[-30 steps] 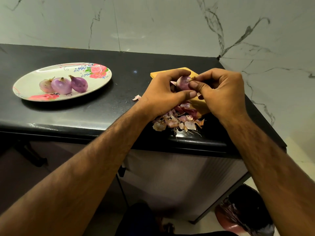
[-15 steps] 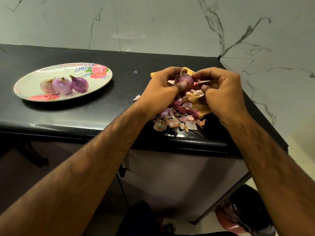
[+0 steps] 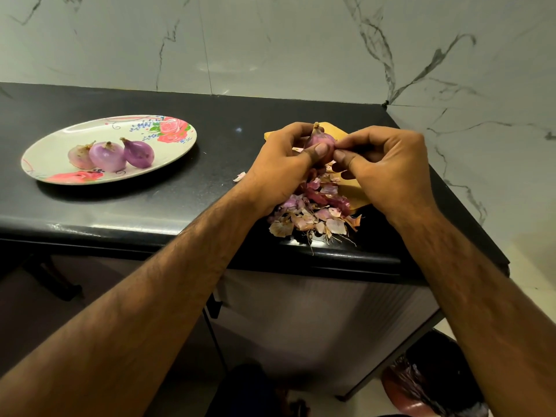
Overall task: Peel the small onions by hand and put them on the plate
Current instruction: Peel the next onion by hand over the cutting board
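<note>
A small pink-purple onion (image 3: 320, 141) is held upright above the counter, stem tip up. My left hand (image 3: 282, 167) grips it from the left, thumb pressed on its front. My right hand (image 3: 388, 167) pinches its right side with thumb and forefinger. Under both hands lies a pile of onion skins (image 3: 313, 212). On the left stands an oval floral plate (image 3: 60, 149) with three peeled onions (image 3: 109, 156) in a row.
A yellow cutting board (image 3: 353, 192) lies under the skins, mostly hidden by my hands. One loose skin flake (image 3: 239, 176) sits on the black counter (image 3: 180, 188). Marble walls close the back and right. A dark bin (image 3: 433, 383) stands on the floor, lower right.
The onion has been turned in my fingers, stem end now pointing up. My right thumb and forefinger have come back to its side. Plate and skins are unchanged.
</note>
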